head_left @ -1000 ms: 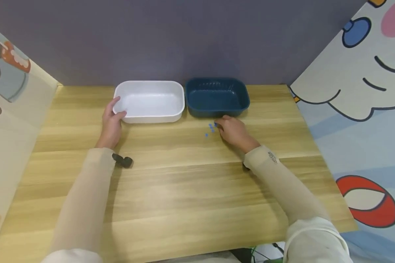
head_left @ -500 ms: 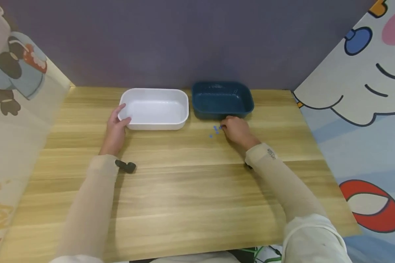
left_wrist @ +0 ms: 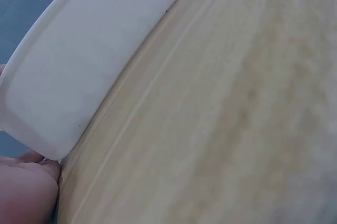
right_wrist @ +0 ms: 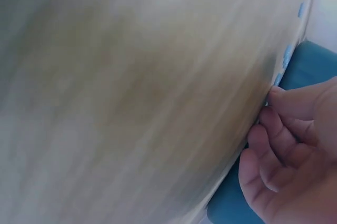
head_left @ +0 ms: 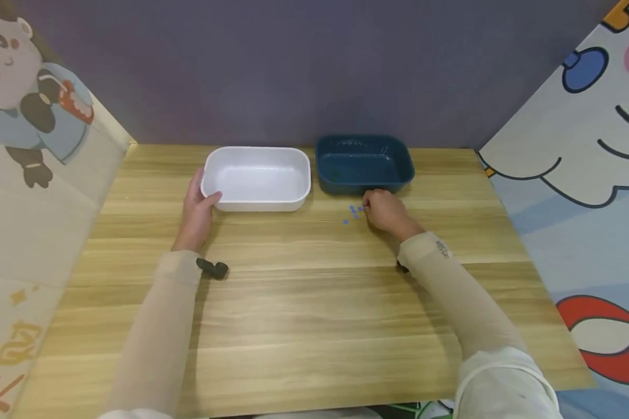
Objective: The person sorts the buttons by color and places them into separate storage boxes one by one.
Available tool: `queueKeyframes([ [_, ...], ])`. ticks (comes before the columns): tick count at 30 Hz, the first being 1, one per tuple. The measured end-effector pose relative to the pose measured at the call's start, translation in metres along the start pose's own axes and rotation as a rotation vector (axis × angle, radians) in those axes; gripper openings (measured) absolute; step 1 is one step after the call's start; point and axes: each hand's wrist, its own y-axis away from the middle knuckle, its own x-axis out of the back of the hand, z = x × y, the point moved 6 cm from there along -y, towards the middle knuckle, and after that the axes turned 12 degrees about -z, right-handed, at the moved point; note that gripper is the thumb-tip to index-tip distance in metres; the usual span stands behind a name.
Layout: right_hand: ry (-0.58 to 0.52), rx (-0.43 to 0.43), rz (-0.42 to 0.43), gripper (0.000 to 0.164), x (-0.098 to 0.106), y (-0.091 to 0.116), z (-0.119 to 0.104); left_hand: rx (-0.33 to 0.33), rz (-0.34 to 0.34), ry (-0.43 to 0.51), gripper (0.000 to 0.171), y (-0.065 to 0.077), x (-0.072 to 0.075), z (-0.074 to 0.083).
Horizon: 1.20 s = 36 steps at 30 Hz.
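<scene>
Head view: the left hand (head_left: pixel 195 214) grips the white tub (head_left: pixel 262 206) by its near-left corner. Blue bits (head_left: pixel 352 208) lie near the dark tub (head_left: pixel 340 188), probably light, stiff, best pinched edgewise; from here I can't tell whether the curled right hand (head_left: pixel 387 210) pinches one.

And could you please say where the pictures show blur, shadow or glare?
Head view: soft shadow beside the left sleeve, pale sheen on the tabletop, glints inside the dark blue tub; left wrist view: tabletop hazy toward lower right; right wrist view: tabletop smeared, right hand sharper.
</scene>
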Motion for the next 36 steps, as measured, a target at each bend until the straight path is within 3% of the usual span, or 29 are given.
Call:
queueKeyframes([
  [5, -0.069, -0.023, 0.01, 0.004, 0.0, 0.001, 0.005, -0.022, 0.007, 0.018, 0.078, -0.002, -0.001, -0.001],
  [16, -0.119, 0.018, 0.035, 0.004, 0.003, 0.008, 0.001, 0.002, 0.011, 0.015, 0.079, -0.004, 0.003, -0.004],
  [25, -0.426, 0.053, 0.029, 0.009, 0.0, 0.012, 0.0, -0.005, 0.013, 0.021, 0.078, -0.004, 0.001, -0.002],
  [31, -0.573, 0.042, 0.004, 0.015, -0.002, 0.014, -0.002, -0.008, 0.024, 0.053, 0.077, 0.0, 0.003, -0.002],
  [36, -0.686, 0.033, 0.014, 0.017, -0.001, 0.019, -0.003, -0.001, -0.009, 0.043, 0.074, 0.001, 0.002, -0.002],
])
